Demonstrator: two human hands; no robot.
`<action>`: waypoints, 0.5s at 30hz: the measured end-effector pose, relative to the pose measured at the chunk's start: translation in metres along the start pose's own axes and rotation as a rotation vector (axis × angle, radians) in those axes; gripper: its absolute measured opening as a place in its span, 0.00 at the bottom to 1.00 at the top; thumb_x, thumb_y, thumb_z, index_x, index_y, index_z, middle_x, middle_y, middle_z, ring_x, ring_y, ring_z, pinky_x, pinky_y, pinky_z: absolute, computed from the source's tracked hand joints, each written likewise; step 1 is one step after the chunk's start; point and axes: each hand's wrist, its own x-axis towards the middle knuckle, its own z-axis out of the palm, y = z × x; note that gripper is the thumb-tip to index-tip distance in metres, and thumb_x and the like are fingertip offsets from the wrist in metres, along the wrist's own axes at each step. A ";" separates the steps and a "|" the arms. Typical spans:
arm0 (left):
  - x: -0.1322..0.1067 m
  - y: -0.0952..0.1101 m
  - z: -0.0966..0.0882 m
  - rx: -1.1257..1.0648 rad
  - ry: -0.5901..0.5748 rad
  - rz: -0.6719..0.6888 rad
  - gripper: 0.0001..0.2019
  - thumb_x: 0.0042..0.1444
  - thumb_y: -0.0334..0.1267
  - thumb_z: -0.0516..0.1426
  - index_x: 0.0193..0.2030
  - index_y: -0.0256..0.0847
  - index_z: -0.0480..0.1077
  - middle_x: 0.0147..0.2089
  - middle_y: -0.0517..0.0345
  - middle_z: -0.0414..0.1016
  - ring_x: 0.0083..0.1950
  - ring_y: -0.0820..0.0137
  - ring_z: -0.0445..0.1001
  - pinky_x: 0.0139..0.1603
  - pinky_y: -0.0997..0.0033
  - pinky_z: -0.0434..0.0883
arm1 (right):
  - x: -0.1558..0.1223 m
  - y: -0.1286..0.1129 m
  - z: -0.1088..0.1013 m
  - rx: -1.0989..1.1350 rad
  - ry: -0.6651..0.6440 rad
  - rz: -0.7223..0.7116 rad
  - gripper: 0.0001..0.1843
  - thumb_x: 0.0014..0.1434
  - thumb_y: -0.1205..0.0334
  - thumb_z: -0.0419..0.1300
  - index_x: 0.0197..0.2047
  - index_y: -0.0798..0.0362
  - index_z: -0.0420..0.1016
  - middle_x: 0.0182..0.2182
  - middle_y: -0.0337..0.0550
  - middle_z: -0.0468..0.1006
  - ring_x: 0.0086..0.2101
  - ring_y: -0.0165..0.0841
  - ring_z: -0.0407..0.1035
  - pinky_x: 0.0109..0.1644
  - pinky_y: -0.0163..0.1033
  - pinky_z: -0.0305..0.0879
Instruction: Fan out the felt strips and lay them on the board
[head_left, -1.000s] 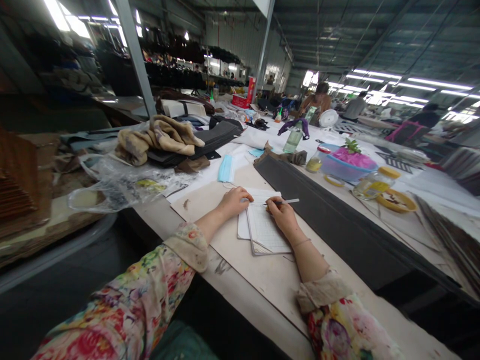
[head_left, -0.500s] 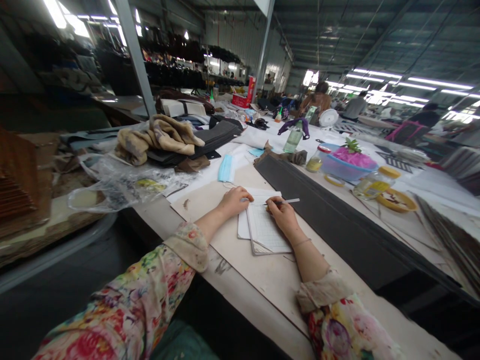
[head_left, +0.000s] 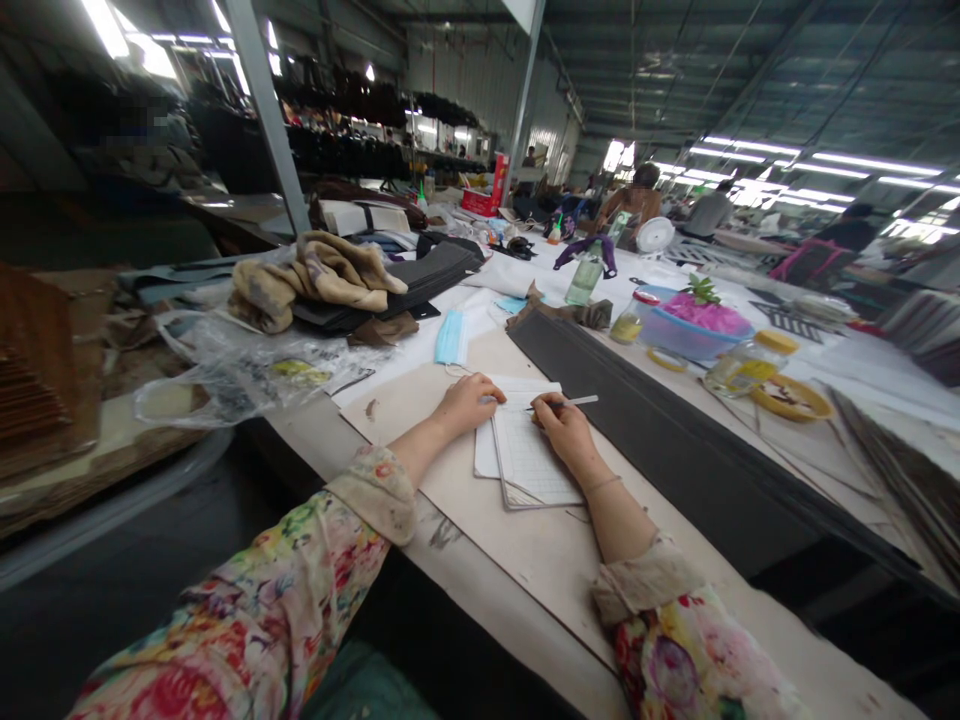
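A notebook (head_left: 536, 465) with lined pages lies on the pale board in front of me, its left part resting over more paper. My right hand (head_left: 561, 425) is closed around a slim pen (head_left: 583, 400), whose tip is at the upper part of the page. At the notebook's upper left edge lies my left hand (head_left: 466, 402), its fingers stretched out and touching the paper, with nothing held. Just beyond the left hand is a light blue face mask (head_left: 451, 338).
A long stack of dark strips (head_left: 645, 410) runs along the right of the notebook. Further right are a blue basin (head_left: 675, 325), a yellow-lidded jar (head_left: 754, 362) and a green bottle (head_left: 585, 275). Crumpled cloth (head_left: 315, 280) and clear plastic (head_left: 225, 370) lie left. Co-workers are in the background.
Both hands, the pen and the notebook keep their places. The view has shifted very slightly; at the far left background a person has come into sight.
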 end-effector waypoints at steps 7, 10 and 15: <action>0.000 0.001 0.000 -0.005 0.001 0.000 0.12 0.47 0.32 0.52 0.36 0.46 0.75 0.41 0.59 0.69 0.47 0.67 0.67 0.54 0.68 0.62 | 0.000 0.001 0.001 0.000 0.004 -0.010 0.14 0.52 0.49 0.49 0.28 0.51 0.66 0.20 0.37 0.70 0.24 0.31 0.65 0.31 0.35 0.60; 0.000 0.001 0.000 -0.002 -0.001 -0.005 0.12 0.47 0.33 0.52 0.36 0.46 0.75 0.42 0.59 0.69 0.47 0.67 0.67 0.54 0.68 0.62 | 0.000 0.002 0.001 0.005 0.005 -0.009 0.14 0.52 0.49 0.49 0.29 0.51 0.67 0.20 0.37 0.71 0.24 0.31 0.66 0.30 0.35 0.60; 0.000 0.000 0.000 -0.001 0.007 0.005 0.12 0.47 0.33 0.52 0.36 0.46 0.75 0.41 0.59 0.69 0.47 0.67 0.67 0.54 0.68 0.62 | 0.001 0.002 0.001 0.005 0.004 -0.006 0.13 0.52 0.50 0.50 0.30 0.51 0.67 0.19 0.36 0.70 0.23 0.31 0.65 0.29 0.35 0.59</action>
